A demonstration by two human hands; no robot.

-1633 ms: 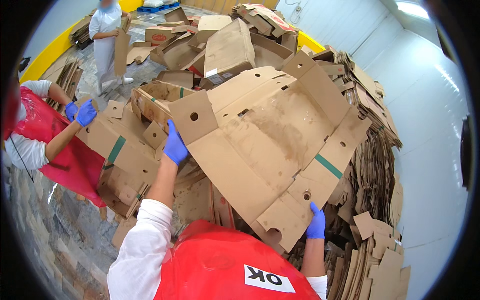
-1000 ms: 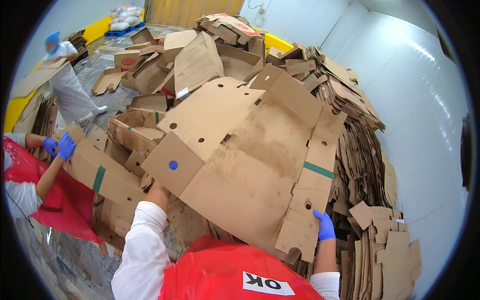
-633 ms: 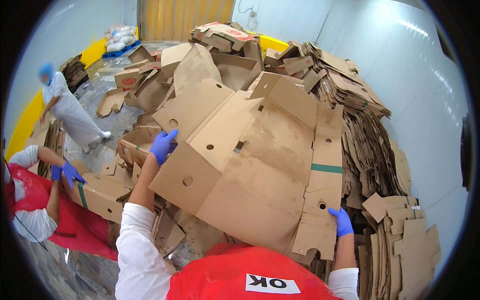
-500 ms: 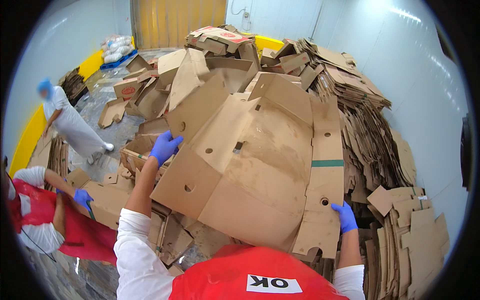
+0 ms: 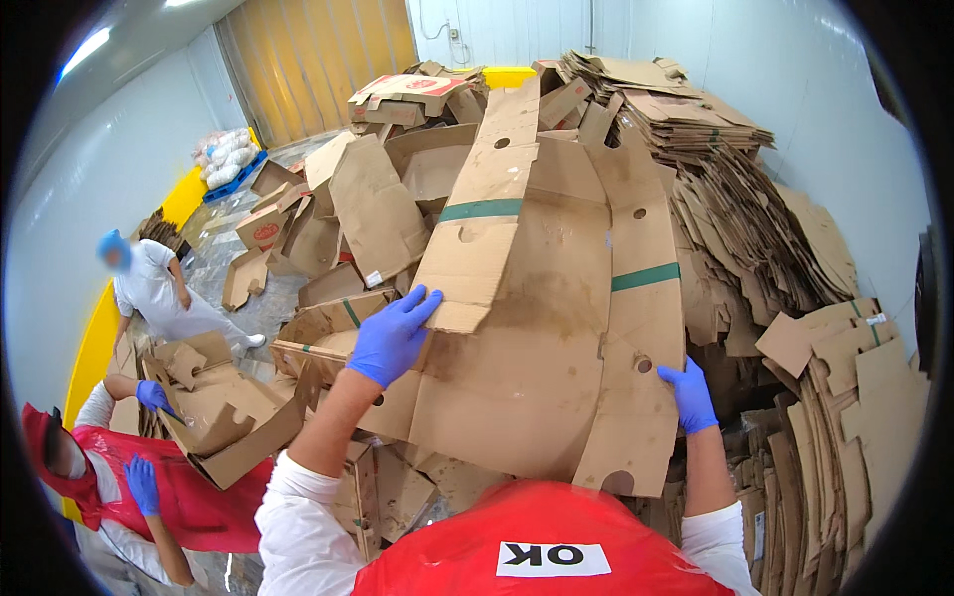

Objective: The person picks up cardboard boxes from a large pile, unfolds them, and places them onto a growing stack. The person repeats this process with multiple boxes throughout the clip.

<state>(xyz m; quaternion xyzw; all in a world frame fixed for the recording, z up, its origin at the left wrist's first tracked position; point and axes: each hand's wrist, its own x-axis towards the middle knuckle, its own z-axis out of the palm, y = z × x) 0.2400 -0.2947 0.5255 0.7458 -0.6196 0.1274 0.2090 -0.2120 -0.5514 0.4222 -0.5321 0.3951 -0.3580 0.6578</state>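
A large brown cardboard box [image 5: 517, 397], opened out and stained in the middle, spans the space before my chest. My left hand [image 5: 395, 338], in a blue glove, is closed on the lower end of its left side panel, which bears a green stripe and stands folded up over the sheet. On the opposite side my right hand [image 5: 691, 397], gloved the same way, grips the outer edge of the right panel beside a round hole. The fingers of my right hand are partly hidden behind the cardboard.
Loose boxes [image 5: 378, 209] heap up ahead. Flattened cardboard stacks [image 5: 735, 238] line the right wall, with another stack [image 5: 825, 427] nearer. At left, a co-worker in a red apron [image 5: 189, 477] holds an open box [image 5: 238, 407]. Farther off stands a person in white [image 5: 164, 288].
The left side of the box has folded inward and up, my left hand moving right with it. My right hand keeps its grip. The co-worker's box has been raised and now shows open.
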